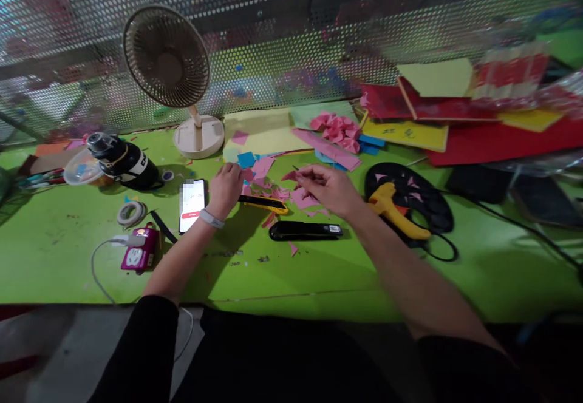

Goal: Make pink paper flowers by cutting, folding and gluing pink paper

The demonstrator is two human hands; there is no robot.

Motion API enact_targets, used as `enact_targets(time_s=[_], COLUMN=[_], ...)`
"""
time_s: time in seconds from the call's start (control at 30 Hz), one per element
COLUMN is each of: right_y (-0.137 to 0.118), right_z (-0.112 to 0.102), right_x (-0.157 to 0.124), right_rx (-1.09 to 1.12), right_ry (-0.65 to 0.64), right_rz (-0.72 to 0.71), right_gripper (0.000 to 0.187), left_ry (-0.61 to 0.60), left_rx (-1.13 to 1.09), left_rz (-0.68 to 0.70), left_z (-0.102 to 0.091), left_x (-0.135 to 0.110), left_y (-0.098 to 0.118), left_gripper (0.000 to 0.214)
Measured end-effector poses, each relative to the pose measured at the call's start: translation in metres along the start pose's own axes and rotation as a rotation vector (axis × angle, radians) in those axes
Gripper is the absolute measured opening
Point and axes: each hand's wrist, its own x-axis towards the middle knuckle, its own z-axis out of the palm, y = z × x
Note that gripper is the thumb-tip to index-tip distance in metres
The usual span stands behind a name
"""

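Small pink paper scrap (288, 176): pinched at the fingertips of the right hand (328, 188), just above the table, its pointed end toward the left hand and its long axis running roughly left to right. The right hand lies palm down with the fingers drawn together on the scrap; its bare forearm reaches in from the lower right.

The left hand (226, 187) rests knuckles up, fingers curled under, with a white band at the wrist. It meets the near end of a yellow-and-black utility knife (265, 203); whether it grips the knife cannot be told. The knife lies flat, long axis left to right, tip toward the right hand.

Loose pink paper offcuts (301, 198) lie between and under the two hands. A black stapler (304, 230) lies near them, parallel to the knife. A smartphone (192, 204) sits just beside the left wrist.

Farther right, a yellow glue gun (397, 213) rests on a black round mat (416, 192). A beige desk fan (167, 57) stands at the back of the green table (319, 275).
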Motion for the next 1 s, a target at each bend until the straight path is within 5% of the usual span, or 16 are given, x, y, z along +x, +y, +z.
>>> enact_targets(time_s=[0.2, 0.33, 0.47, 0.6, 1.0], right_y=[0.004, -0.009, -0.015, -0.01, -0.014], right_z=[-0.016, -0.006, 0.012, 0.019, 0.013], right_x=[0.01, 0.001, -0.007, -0.005, -0.01], right_rx=[-0.026, 0.001, -0.059, -0.018, -0.167], right_ry=[0.034, -0.024, 0.051, 0.033, 0.038], right_rz=[0.098, 0.026, -0.146, -0.09, -0.03], right_gripper=[0.036, 0.028, 0.023, 0.028, 0.026], left_ry=[0.077, 0.007, -0.096, -0.201, -0.393], left_rx=[-0.391, -0.657, -0.878, -1.15, -1.304], left_rz=[-0.005, -0.053, -0.035, -0.119, -0.188], left_z=[-0.004, 0.006, 0.016, 0.021, 0.015], left_x=[-0.01, -0.016, -0.029, -0.04, -0.04], left_y=[0.011, 0.03, 0.053, 0.063, 0.055], left_gripper=[0.019, 0.021, 0.026, 0.034, 0.042])
